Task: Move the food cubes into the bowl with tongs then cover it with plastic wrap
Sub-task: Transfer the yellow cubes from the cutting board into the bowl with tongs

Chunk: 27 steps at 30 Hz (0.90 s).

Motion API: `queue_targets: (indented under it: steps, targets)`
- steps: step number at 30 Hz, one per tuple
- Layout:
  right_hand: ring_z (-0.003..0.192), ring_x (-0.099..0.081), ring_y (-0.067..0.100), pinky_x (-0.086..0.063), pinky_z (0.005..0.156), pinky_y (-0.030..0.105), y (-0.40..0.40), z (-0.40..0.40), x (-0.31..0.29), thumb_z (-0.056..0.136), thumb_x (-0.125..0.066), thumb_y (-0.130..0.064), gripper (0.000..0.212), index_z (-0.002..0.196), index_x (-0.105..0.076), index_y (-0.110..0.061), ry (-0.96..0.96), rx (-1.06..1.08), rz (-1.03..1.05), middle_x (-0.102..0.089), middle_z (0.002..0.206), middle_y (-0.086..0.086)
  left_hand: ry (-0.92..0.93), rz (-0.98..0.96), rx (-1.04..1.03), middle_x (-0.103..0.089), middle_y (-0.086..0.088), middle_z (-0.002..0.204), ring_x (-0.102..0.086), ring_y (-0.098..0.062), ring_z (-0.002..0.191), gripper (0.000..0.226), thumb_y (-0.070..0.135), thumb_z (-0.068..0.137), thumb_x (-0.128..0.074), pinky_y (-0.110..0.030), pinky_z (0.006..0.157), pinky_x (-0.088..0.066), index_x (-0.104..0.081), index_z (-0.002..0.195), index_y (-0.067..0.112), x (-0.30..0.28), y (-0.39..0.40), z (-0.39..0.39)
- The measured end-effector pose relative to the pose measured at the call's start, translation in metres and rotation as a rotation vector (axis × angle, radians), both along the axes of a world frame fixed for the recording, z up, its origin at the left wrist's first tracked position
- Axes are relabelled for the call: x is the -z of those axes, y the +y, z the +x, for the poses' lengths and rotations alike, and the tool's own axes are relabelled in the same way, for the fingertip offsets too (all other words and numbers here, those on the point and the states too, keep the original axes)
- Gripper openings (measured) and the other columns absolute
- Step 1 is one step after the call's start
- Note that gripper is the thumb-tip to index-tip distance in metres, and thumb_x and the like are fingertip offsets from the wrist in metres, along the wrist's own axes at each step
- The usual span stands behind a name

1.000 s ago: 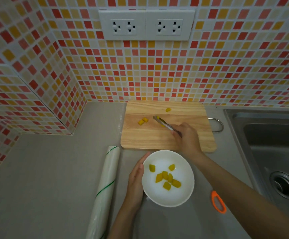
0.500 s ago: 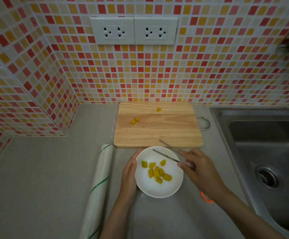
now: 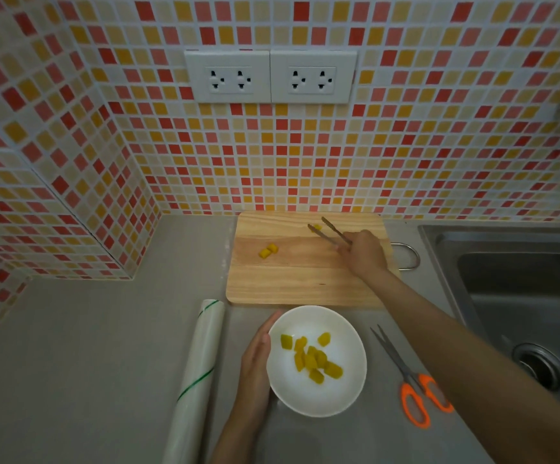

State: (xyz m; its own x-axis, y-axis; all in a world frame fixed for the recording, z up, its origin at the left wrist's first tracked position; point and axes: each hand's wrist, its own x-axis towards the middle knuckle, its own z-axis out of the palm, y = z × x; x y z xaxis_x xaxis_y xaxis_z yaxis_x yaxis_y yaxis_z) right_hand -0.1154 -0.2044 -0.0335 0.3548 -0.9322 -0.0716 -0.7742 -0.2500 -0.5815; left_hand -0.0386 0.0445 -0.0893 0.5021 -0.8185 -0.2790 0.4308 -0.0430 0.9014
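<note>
The right hand [image 3: 363,252] is gripping tongs [image 3: 328,232], their tips straddling a cube [image 3: 316,227] on the board [image 3: 305,283] to pick it up, while the left hand [image 3: 255,366], fingers straight, is steadying the bowl [image 3: 317,396] holding the moved cubes [image 3: 312,358].

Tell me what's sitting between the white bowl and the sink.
In the head view, orange-handled scissors lie on the counter between the white bowl and the sink; the right forearm crosses above that stretch.

I see a home kitchen: mosaic tile backsplash [image 3: 305,169], wall sockets [image 3: 270,77], steel sink [image 3: 519,296], grey surface [image 3: 87,346], wooden cutting board [image 3: 298,279].
</note>
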Motion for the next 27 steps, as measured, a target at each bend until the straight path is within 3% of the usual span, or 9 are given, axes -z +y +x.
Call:
queue_targets:
  steps: [3,10,13,17,20,22,24,27]
  targets:
    - [0.094,-0.061,0.034,-0.042,0.067,0.031,-0.010,0.014,0.010,0.089,-0.056,-0.023,0.027,0.106,-0.066,-0.004,0.044,0.047,0.020,-0.063,0.105,0.017,0.024,0.021,-0.005,-0.070,-0.004,0.121,-0.066,-0.023,0.111,0.033,0.028,0.097,-0.042,-0.034,0.086,-0.057,-0.065,0.121,0.024,0.000,-0.003,0.002]
    - [0.094,-0.058,0.033,-0.036,0.065,0.030,-0.007,0.015,0.018,0.090,-0.054,-0.028,0.031,0.112,-0.064,-0.008,0.013,0.081,-0.027,-0.061,0.100,0.015,-0.030,0.009,-0.022,-0.068,-0.002,0.123,-0.063,-0.021,0.116,0.034,0.024,0.100,-0.038,-0.037,0.096,-0.053,-0.064,0.122,0.024,0.000,-0.008,0.011]
    - [0.087,-0.057,0.032,-0.033,0.064,0.028,0.013,-0.003,0.011,0.090,-0.055,-0.017,0.027,0.114,-0.066,-0.011,-0.075,-0.026,-0.077,-0.060,0.092,0.018,-0.040,-0.004,-0.025,-0.068,-0.002,0.124,-0.062,-0.021,0.117,0.037,0.032,0.093,-0.041,-0.041,0.099,-0.049,-0.063,0.122,0.023,-0.003,-0.009,0.010]
    - [0.067,-0.051,0.022,-0.031,0.058,0.026,0.069,-0.041,-0.006,0.086,-0.060,-0.008,0.026,0.110,-0.068,-0.013,-0.279,-0.115,-0.167,-0.053,0.072,0.014,-0.061,-0.018,-0.026,-0.071,0.002,0.119,-0.065,-0.015,0.112,0.037,0.024,0.096,-0.037,-0.027,0.088,-0.055,-0.060,0.124,0.018,-0.006,-0.009,0.015]
    - [0.066,-0.055,0.019,-0.041,0.061,0.028,0.118,-0.078,-0.011,0.084,-0.063,-0.009,0.027,0.109,-0.068,-0.017,-0.288,-0.169,-0.164,-0.055,0.074,0.009,-0.069,-0.005,-0.031,-0.073,0.007,0.112,-0.067,-0.009,0.105,0.034,0.016,0.100,-0.033,-0.021,0.083,-0.056,-0.061,0.120,0.019,-0.003,-0.006,0.015]
    - [0.068,-0.057,0.012,-0.044,0.061,0.022,0.143,-0.099,-0.014,0.085,-0.063,-0.012,0.027,0.111,-0.067,-0.017,-0.250,-0.195,-0.130,-0.056,0.078,0.003,-0.084,0.008,-0.046,-0.071,0.004,0.114,-0.067,-0.010,0.104,0.034,0.014,0.101,-0.033,-0.023,0.084,-0.056,-0.061,0.120,0.016,-0.004,-0.005,0.014]
    - [0.066,-0.054,0.001,-0.040,0.059,0.007,0.158,-0.114,-0.015,0.084,-0.064,-0.014,0.030,0.114,-0.066,-0.018,-0.197,-0.203,-0.110,-0.053,0.078,-0.004,-0.083,0.014,-0.052,-0.068,-0.001,0.120,-0.065,-0.016,0.109,0.034,0.014,0.101,-0.034,-0.029,0.088,-0.055,-0.059,0.124,0.012,-0.006,-0.006,0.013]
    - [0.068,-0.053,-0.007,-0.035,0.061,-0.004,0.166,-0.128,-0.019,0.080,-0.068,-0.010,0.038,0.117,-0.063,-0.016,-0.175,-0.204,-0.092,-0.045,0.077,-0.015,-0.050,0.013,-0.054,-0.064,-0.009,0.127,-0.060,-0.026,0.117,0.036,0.015,0.101,-0.034,-0.039,0.096,-0.051,-0.056,0.128,0.008,-0.007,-0.006,0.008]
